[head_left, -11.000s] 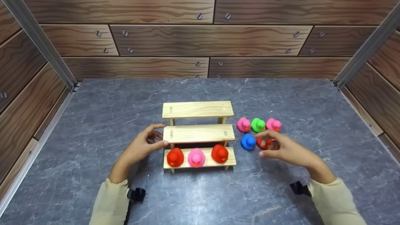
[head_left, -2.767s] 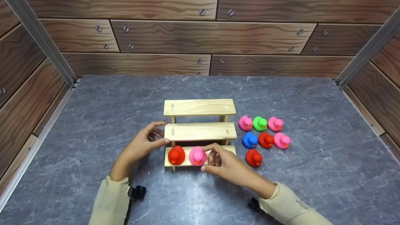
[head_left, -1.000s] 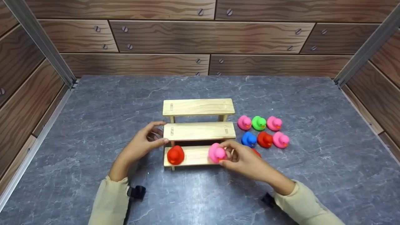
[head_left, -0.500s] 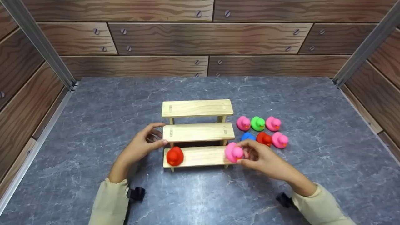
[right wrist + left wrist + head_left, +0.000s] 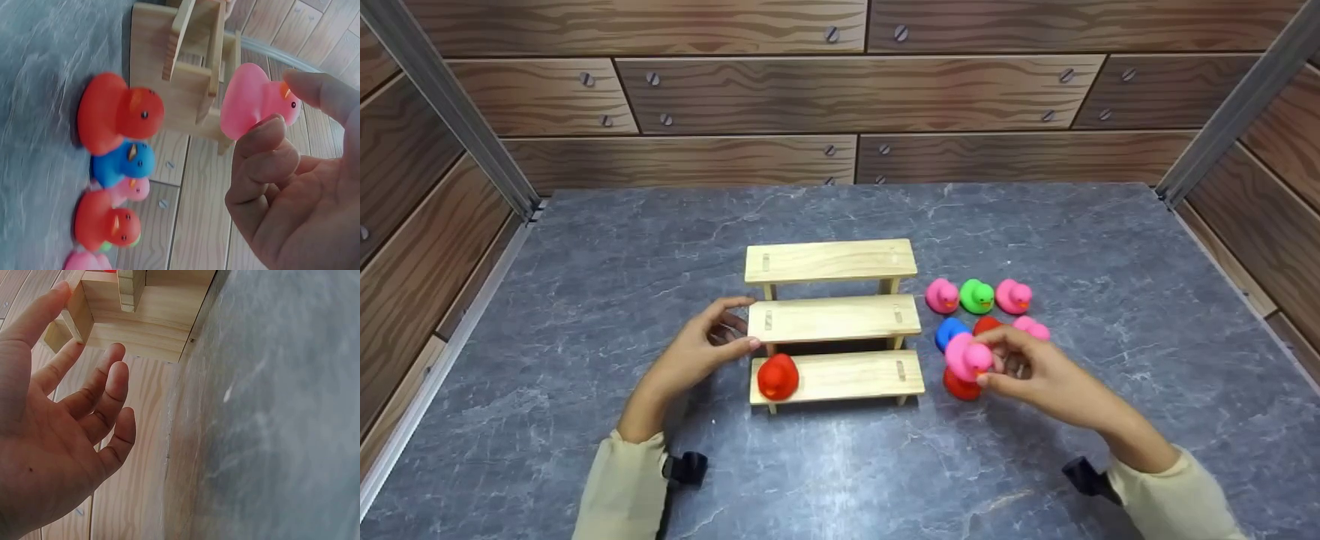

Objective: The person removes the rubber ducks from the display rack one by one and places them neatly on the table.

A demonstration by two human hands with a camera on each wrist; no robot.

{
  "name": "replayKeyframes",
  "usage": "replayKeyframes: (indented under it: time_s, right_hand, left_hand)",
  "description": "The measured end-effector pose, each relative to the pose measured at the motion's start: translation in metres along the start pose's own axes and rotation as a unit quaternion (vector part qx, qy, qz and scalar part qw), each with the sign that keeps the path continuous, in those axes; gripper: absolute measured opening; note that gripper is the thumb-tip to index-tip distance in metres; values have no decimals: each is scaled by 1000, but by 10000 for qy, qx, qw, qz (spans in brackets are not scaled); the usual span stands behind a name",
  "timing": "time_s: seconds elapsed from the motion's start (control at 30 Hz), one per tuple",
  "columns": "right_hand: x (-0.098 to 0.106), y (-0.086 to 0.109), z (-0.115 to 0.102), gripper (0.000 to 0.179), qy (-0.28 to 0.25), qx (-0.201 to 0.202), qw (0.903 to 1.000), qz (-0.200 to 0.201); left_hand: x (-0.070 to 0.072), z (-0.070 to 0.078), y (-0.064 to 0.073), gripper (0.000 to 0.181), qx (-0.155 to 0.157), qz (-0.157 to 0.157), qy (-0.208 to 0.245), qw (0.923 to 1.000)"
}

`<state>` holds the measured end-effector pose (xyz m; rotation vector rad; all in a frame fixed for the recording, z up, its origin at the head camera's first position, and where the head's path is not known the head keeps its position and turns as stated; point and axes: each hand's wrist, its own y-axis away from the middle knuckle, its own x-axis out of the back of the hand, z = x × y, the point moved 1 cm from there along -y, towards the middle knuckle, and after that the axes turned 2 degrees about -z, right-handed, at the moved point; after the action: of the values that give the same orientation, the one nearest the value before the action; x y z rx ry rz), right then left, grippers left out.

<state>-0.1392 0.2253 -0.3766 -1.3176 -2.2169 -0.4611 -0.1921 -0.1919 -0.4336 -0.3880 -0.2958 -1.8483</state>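
Note:
My right hand (image 5: 1046,375) pinches a pink rubber duck (image 5: 966,358) between thumb and fingers, to the right of the wooden step stand (image 5: 840,319). In the right wrist view the held pink duck (image 5: 247,101) is up off the tabletop. One red rubber duck (image 5: 778,376) sits at the left end of the bottom step. My left hand (image 5: 697,352) holds the left end of the middle step, thumb and index finger at its edges. The left wrist view shows that hand's other fingers (image 5: 117,377) loosely bent. Below the held duck, partly hidden, is another red duck (image 5: 961,386).
On the table right of the stand, a back row has a pink duck (image 5: 942,296), a green duck (image 5: 976,297) and another pink duck (image 5: 1013,297). In front stand a blue duck (image 5: 950,334), a red duck (image 5: 987,325) and a pink duck (image 5: 1032,328). Plank-patterned walls (image 5: 840,94) enclose the table.
My right hand has lifted the pink duck off the bottom step and carried it right, past the stand's end. Earlier, the right-hand red duck left that step for the table. Left hand stays put.

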Motion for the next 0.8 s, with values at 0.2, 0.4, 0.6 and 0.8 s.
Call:
replayKeyframes:
  time_s: [0.2, 0.4, 0.6, 0.8]
  right_hand:
    - [9, 8, 9, 33, 56, 142, 9998, 120]
    - [16, 16, 19, 35, 111, 159, 9997, 166]
    - [23, 21, 25, 35, 239, 126, 9996, 98]
    - [28, 22, 28, 37, 403, 120, 9991, -109]
  left_hand:
    - [0, 0, 1, 55, 43, -15, -2, 10000]
    - [0, -1, 0, 54, 10, -10, -12, 10000]
    - [1, 0, 0, 54, -16, 23, -45, 10000]
    - [1, 0, 0, 54, -28, 30, -70, 10000]
